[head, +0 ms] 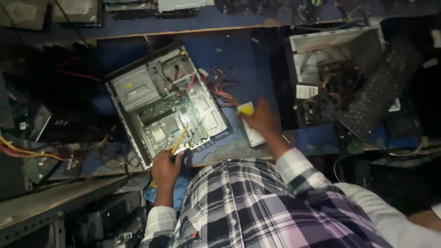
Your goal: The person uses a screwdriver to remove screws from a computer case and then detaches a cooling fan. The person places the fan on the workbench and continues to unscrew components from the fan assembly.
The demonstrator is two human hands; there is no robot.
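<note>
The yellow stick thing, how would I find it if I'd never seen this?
Look at the open computer case lying on the blue table. Near its bottom edge, the left hand holds a thin yellow tool pointing onto the green circuit board. It's the only long, yellow thing there.

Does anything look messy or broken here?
Yes. The open computer case lies crooked on the blue table, its side off and circuit board bare. Red wires spill loose beside it. A second opened case sits at the right, wires tangled inside. The left hand holds a yellow tool.
</note>
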